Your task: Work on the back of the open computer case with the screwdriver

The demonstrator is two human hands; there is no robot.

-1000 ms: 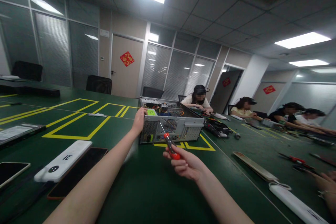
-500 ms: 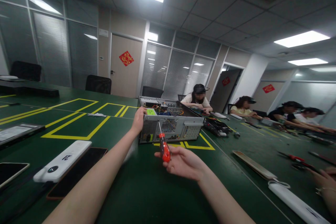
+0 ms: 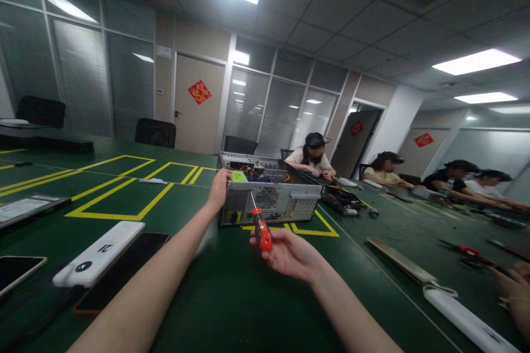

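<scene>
A computer case (image 3: 304, 204) with its top open lies on the green table, its silver rear panel facing me; coloured cables show inside. My left hand (image 3: 218, 190) grips the case's left corner, beside a bright yellow-green label (image 3: 238, 176). In my right hand (image 3: 287, 253), the fingers are closed round the red and black handle of a screwdriver (image 3: 262, 231). Its thin shaft points up and away, with the tip at the rear panel near the upper left vent grille. Whether the tip sits in a screw is too small to tell.
Left of my arm lie a white power bank (image 3: 101, 253), a dark phone (image 3: 124, 270) and a hard drive (image 3: 31, 212). Rightward are a black tool pouch (image 3: 342, 198), a long tray (image 3: 399, 259) and a white device (image 3: 464, 317). A co-worker's hand (image 3: 515, 289) enters far right; several people sit beyond.
The screwdriver's handle and my right hand have shifted slightly to the right, while the tip stays at about the same spot. My left hand and the case have not moved.
</scene>
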